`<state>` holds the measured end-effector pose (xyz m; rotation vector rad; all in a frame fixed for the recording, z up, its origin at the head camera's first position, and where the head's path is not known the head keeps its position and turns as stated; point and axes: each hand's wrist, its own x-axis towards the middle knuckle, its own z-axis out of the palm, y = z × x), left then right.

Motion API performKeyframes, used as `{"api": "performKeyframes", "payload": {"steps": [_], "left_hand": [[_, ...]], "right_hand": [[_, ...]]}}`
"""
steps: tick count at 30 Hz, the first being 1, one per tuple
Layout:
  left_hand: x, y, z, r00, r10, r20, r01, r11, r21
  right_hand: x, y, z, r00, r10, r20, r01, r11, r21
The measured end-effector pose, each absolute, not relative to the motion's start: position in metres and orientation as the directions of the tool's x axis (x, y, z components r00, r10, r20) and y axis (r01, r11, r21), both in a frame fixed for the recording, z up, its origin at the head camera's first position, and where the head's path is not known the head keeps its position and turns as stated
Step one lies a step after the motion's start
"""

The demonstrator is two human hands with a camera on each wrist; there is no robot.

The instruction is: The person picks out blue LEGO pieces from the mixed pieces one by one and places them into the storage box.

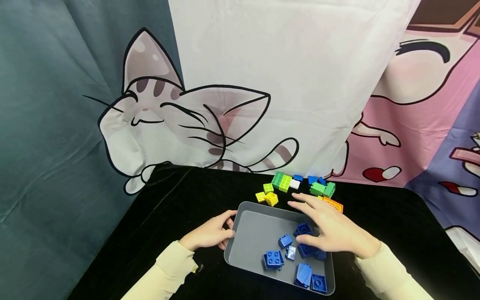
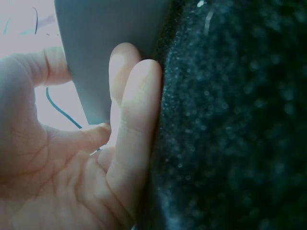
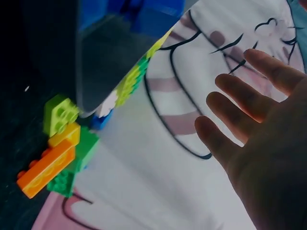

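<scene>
A grey tray (image 1: 249,233) lies slightly turned on the black cloth. My left hand (image 1: 210,231) grips its left edge, and in the left wrist view the thumb is at one side of the tray wall (image 2: 91,62) with fingers at the other. Over the tray's right part hovers my right hand (image 1: 333,229), fingers spread and nothing held. Several blue bricks lie in the tray's right half: a studded brick (image 1: 273,258), a slanted brick (image 1: 303,274), an upturned brick (image 1: 318,283) and a small brick (image 1: 286,240). Others are partly hidden beneath the right hand.
Behind the tray lie yellow bricks (image 1: 271,199), green bricks (image 1: 278,179), a white brick (image 1: 294,183), blue bricks (image 1: 312,180) and an orange brick (image 1: 333,204). A cat-print curtain (image 1: 240,112) hangs at the table's far edge. A small dark object (image 1: 200,268) lies near the left sleeve.
</scene>
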<state>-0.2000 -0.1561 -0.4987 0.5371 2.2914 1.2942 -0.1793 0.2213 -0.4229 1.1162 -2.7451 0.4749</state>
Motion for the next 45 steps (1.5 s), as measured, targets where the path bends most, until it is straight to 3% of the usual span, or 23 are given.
{"api": "performKeyframes", "payload": {"steps": [13, 25, 34, 45], "left_hand": [[-0.199, -0.155, -0.496, -0.822, 0.537, -0.189, 0.114, 0.481, 0.869], [-0.199, -0.157, -0.498, -0.824, 0.531, -0.200, 0.085, 0.464, 0.881], [-0.201, -0.156, -0.498, -0.819, 0.537, -0.202, 0.082, 0.459, 0.885], [-0.200, -0.157, -0.498, -0.821, 0.534, -0.201, 0.078, 0.454, 0.888]], "right_hand": [[-0.232, 0.257, -0.433, -0.837, -0.501, 0.220, -0.547, 0.789, -0.280], [-0.283, 0.273, -0.441, -0.903, -0.384, 0.191, -0.426, 0.855, -0.297], [-0.306, 0.282, -0.447, -0.939, -0.295, 0.175, -0.334, 0.903, -0.271], [-0.326, 0.294, -0.463, -0.993, -0.113, 0.045, -0.121, 0.951, -0.285]]}}
